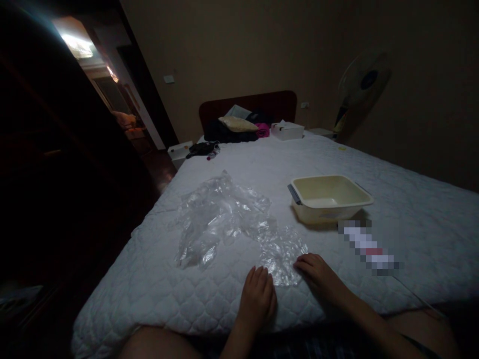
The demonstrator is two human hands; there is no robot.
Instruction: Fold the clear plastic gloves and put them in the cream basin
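A crumpled sheet of clear plastic lies spread on the white quilted bed. My left hand rests flat on the quilt with its fingers stretched out, the fingertips at the near edge of the plastic. My right hand lies flat too, with its fingertips touching the plastic's near right corner. Neither hand holds anything.
A cream plastic basin stands on the bed to the right of the plastic. A blurred-out oblong item lies in front of it. Pillows, dark clothes and a white box sit by the headboard. A standing fan is at the far right.
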